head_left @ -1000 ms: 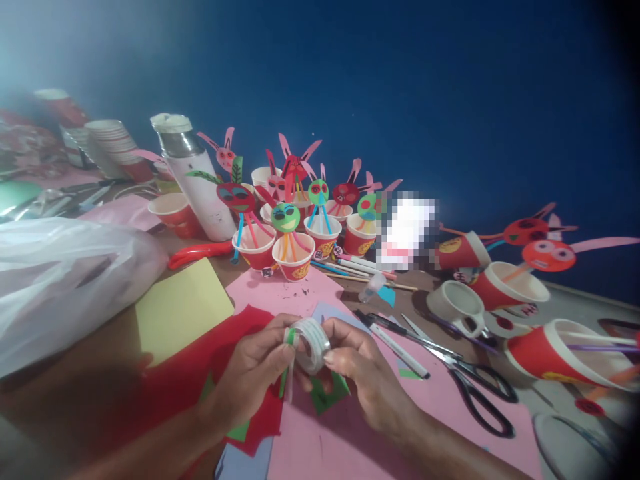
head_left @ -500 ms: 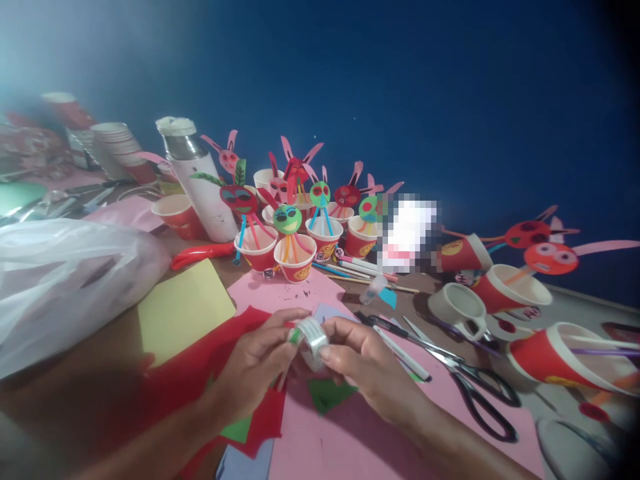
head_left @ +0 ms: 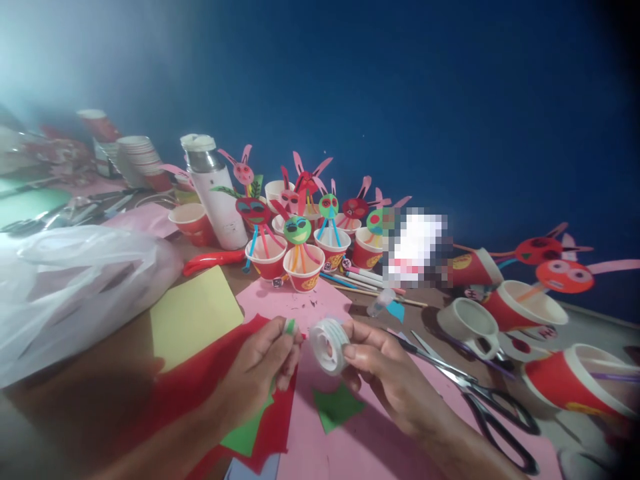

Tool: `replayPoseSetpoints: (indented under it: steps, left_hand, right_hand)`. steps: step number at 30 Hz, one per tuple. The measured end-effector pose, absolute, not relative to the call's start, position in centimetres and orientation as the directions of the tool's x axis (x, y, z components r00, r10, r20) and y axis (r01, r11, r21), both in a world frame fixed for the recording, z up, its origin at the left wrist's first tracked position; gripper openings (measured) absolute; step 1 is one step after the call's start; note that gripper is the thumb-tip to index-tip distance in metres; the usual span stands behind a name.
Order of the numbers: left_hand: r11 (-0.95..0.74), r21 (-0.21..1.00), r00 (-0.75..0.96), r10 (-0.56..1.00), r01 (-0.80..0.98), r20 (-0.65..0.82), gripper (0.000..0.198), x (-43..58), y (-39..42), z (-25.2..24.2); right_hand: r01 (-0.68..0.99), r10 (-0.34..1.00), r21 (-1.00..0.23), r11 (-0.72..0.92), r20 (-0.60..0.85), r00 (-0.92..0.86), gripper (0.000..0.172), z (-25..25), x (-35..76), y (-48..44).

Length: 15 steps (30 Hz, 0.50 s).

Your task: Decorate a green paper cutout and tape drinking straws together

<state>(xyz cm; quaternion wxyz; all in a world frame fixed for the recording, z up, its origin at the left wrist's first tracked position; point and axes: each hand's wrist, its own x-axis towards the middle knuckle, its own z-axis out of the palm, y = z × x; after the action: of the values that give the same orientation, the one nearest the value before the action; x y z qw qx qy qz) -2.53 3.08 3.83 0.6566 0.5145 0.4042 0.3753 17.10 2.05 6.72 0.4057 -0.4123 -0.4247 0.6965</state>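
Note:
My right hand (head_left: pixel 377 353) grips a roll of clear tape (head_left: pixel 329 347) by its right edge, with the hollow core turned toward me. A little to the left, my left hand (head_left: pixel 267 357) is closed in a pinch, and a small green paper piece (head_left: pixel 290 326) shows at its fingertips. A narrow gap lies between the left fingers and the roll. Beneath the hands spread a sheet of pink paper (head_left: pixel 330 447) and, on the left, red paper (head_left: pixel 200 367). A green paper scrap (head_left: pixel 337 407) rests on the pink sheet below the roll.
Paper cups with paper-faced straw figures (head_left: pixel 304 267) stand at the back. To the right are scissors (head_left: pixel 470 383), a white mug (head_left: pixel 467 320) and more cups (head_left: pixel 565 380). A white plastic bag (head_left: pixel 95 293), yellow paper (head_left: pixel 197 317) and a flask (head_left: pixel 215 193) occupy the left.
My hands have drawn apart, and the tape roll has left my left fingers. It has turned so its open core shows. The whole view has shifted slightly.

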Motion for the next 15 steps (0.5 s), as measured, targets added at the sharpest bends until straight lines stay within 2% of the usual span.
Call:
replayPoseSetpoints:
  steps: [3,7,12,15]
  left_hand:
    - [0.290,0.948,0.392,0.894,-0.135,-0.217,0.037,-2.21,3.20,3.79]
    - [0.330,0.926,0.375,0.894,-0.185,-0.244,0.044,-1.97,3.36,3.90]
    - [0.290,0.953,0.401,0.887,-0.093,-0.231,0.039,-2.21,3.18,3.89]
    - [0.267,0.961,0.434,0.876,-0.069,-0.212,0.045,-2.42,3.15,3.75]
  right_hand:
    - [-0.229,0.910,-0.919,-0.322,-0.233,-0.342,0.009,6.58,17.04,2.01]
    - [-0.251,0.902,-0.907,-0.338,-0.235,-0.363,0.009,6.21,16.83,1.96]
    - [-0.227,0.868,-0.900,-0.371,-0.250,-0.428,0.010,5.73,16.79,1.82]
    - [-0.191,0.846,-0.905,-0.381,-0.257,-0.468,0.008,5.84,16.89,1.72]
